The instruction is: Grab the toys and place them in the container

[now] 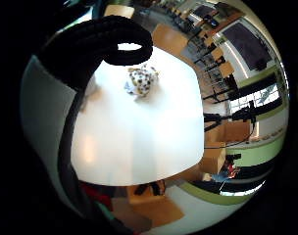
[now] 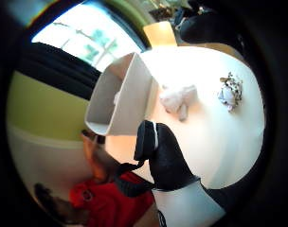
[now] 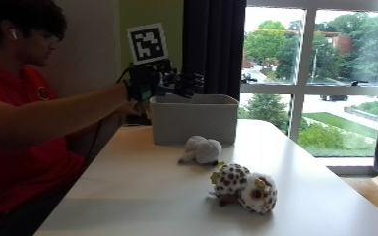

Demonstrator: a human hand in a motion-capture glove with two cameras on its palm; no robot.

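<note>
The gloved right hand (image 3: 176,82) was in the air just above the near rim of the grey container (image 3: 194,119), which stood at the far end of the white table (image 3: 143,196), close to the window side. As far as the outside view showed, the fingers were spread and relaxed, and nothing was held in them. In the thumb side palm view a black fingertip (image 2: 146,137) was seen near the container's corner, also without any toy.

Two toys were lying on the table, outside the container. The white plush toy (image 3: 201,150) lay just in front of the container, near it but apart from its wall. The spotted owl toy (image 3: 244,188) lay on its side nearer to the front edge of the table, well apart from the container and a little apart from the white one.

Inside the container, the thumb side palm view showed a small pale shape against the inner wall, but I could not tell if it was a toy or only light on the wall. So I could not say how many toys were already inside.

My judgement was that the task was not finished: at least two toys were left to pick up. The white plush toy seemed the easier next one, because it lay closest to the hand and the container.
</note>
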